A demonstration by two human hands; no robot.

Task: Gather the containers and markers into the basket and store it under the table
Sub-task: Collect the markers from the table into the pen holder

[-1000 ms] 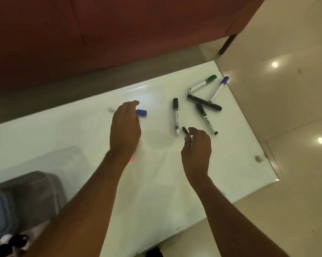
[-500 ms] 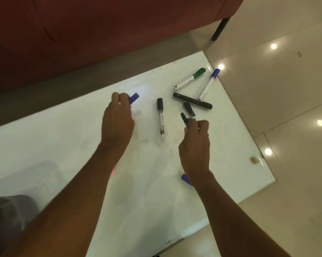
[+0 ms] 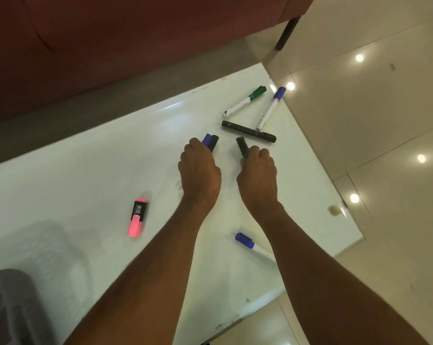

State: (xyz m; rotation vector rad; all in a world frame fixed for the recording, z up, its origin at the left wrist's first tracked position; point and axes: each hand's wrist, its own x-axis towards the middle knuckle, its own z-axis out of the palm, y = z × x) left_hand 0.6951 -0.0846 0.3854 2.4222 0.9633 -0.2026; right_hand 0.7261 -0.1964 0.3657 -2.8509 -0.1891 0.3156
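My left hand point(image 3: 200, 170) is closed around two markers, a blue-capped one point(image 3: 206, 139) and a black-capped one point(image 3: 214, 142), whose caps stick out past my fingers. My right hand point(image 3: 257, 173) grips black markers point(image 3: 243, 146) just to the right. Beyond my hands lie a green-capped marker point(image 3: 245, 100), a blue-capped marker point(image 3: 270, 108) and a black marker point(image 3: 249, 131) on the white table point(image 3: 91, 170). A pink highlighter point(image 3: 137, 216) lies to the left of my left arm. Another blue-capped marker point(image 3: 252, 246) lies between my forearms. The grey basket point(image 3: 13, 305) sits at the lower left corner.
A dark red sofa point(image 3: 111, 41) runs along the far side of the table, with a black leg point(image 3: 286, 33) at its right end. Glossy beige floor tiles point(image 3: 375, 125) lie to the right. A small beige scrap point(image 3: 333, 210) sits near the table's right edge.
My left hand moved right and picked up the black-capped marker beside the blue one. My right hand took up the black marker near it. The view shifted, revealing the pink highlighter.
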